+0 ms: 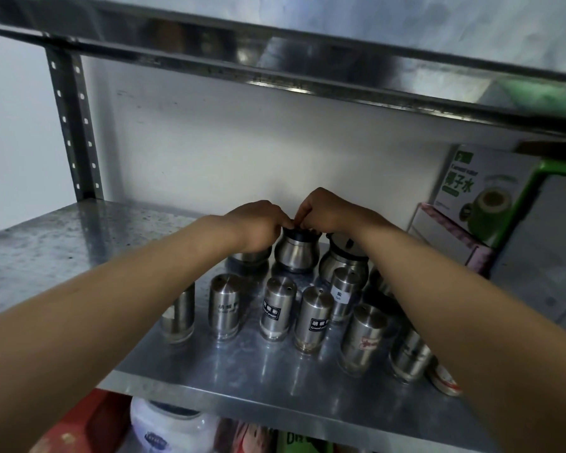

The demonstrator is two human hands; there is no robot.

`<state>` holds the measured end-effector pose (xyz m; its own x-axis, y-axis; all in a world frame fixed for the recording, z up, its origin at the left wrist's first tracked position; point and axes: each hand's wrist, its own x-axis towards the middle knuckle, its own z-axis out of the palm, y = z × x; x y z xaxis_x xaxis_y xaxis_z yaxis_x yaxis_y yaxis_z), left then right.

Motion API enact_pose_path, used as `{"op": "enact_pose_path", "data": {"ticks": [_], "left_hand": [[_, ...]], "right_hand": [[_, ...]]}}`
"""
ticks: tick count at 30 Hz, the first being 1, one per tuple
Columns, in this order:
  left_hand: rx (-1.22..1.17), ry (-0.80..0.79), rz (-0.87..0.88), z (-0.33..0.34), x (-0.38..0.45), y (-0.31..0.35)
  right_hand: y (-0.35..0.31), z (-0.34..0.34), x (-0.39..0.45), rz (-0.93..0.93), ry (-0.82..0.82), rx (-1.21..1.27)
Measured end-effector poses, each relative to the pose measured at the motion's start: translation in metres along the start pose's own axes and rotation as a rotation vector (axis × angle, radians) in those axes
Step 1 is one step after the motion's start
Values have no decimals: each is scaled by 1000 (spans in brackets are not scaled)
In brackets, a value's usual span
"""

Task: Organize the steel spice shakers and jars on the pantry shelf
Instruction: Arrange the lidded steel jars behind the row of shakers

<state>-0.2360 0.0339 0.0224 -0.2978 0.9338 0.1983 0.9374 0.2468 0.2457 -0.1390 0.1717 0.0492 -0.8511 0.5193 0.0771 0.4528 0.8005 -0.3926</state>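
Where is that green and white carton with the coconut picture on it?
The coconut carton stands at the far right of the steel shelf, against the back wall, behind and to the right of the cluster of steel spice shakers and beyond the person's right hand.

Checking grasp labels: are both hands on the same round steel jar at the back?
Yes, the left hand and right hand both meet at the dark lid rim of the middle round steel jar.

green-white carton (477, 191) right | white tub (167, 426) below | red box (85, 423) lower left
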Motion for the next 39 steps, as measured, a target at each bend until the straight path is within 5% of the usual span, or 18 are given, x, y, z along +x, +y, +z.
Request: {"op": "enact_pose_path", "data": {"ticks": [19, 39], "left_hand": [[427, -92, 24, -10, 3, -4], [316, -66, 73, -3, -5, -15]], "right_hand": [[10, -1, -7, -60, 28, 3], [-6, -1, -14, 20, -29, -121]]}}
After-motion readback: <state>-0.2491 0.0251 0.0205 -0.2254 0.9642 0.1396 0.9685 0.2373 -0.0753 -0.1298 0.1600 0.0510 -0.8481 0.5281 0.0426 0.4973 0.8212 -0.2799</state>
